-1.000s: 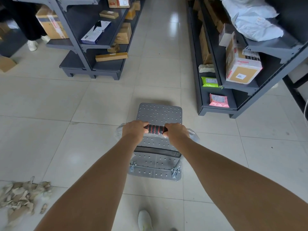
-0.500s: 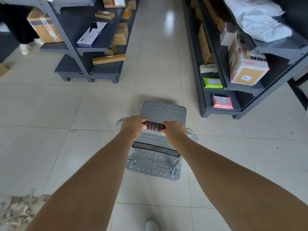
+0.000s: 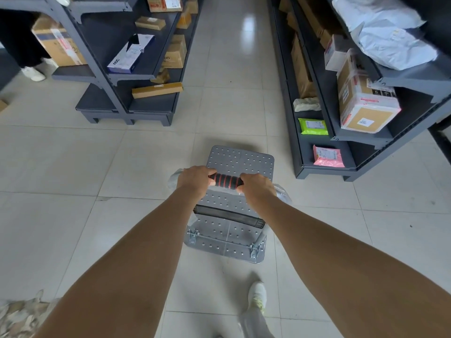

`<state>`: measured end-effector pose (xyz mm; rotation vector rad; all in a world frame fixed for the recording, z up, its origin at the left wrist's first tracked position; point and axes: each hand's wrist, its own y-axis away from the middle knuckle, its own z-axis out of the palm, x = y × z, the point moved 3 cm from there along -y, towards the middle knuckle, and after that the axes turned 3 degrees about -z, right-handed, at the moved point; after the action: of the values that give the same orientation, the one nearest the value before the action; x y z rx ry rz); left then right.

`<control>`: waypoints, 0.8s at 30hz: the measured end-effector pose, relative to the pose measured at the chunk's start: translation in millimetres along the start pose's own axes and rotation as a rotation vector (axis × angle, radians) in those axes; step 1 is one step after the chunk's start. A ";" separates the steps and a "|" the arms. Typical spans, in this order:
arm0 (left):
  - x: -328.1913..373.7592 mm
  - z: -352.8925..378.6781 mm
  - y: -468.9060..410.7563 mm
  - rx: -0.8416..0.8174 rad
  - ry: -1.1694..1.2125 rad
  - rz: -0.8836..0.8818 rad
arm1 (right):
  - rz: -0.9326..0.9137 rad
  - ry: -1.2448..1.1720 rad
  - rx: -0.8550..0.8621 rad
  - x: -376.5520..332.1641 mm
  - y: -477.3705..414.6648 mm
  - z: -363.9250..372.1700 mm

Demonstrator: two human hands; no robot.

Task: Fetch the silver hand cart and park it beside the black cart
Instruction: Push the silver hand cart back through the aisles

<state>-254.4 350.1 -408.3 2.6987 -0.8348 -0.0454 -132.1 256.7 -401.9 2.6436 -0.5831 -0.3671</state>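
Observation:
The silver hand cart (image 3: 240, 161), a flat perforated metal platform, stands on the tiled floor right in front of me. Its handle (image 3: 226, 180) has a black grip with red rings and plastic wrap at both ends. My left hand (image 3: 195, 179) grips the handle's left part and my right hand (image 3: 256, 189) grips its right part. No black cart shows in this view.
A dark shelf unit (image 3: 127, 69) with cardboard boxes stands front left, another (image 3: 341, 132) with parcels front right; an aisle (image 3: 234, 69) runs between them. A person's legs (image 3: 22, 45) stand far left. Paper scraps (image 3: 22, 313) lie bottom left. My shoe (image 3: 257, 295) steps behind the cart.
The cart has rolled forward toward the aisle between the shelves, both hands staying on the handle. The paper scraps have slid toward the bottom left edge and my foot has stepped forward.

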 end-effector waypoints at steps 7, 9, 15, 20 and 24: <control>22.0 -17.9 -33.9 -0.036 0.069 -0.056 | -0.075 0.044 0.058 26.0 -30.6 -18.8; 30.4 -23.3 -41.5 -0.035 0.073 -0.059 | -0.082 0.052 0.062 35.0 -41.8 -23.1; 53.4 -33.9 -74.3 -0.068 0.155 -0.115 | -0.109 0.063 0.057 64.9 -74.0 -37.4; 76.6 -38.9 -104.5 -0.053 0.138 -0.115 | -0.109 0.066 0.029 94.6 -106.7 -52.5; 92.2 -39.8 -123.5 -0.035 0.093 -0.099 | -0.117 0.073 0.047 114.4 -129.1 -60.7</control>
<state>-105.7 406.7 -402.7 2.6843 -0.6672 0.0431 32.9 332.5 -424.0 2.7315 -0.4196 -0.2926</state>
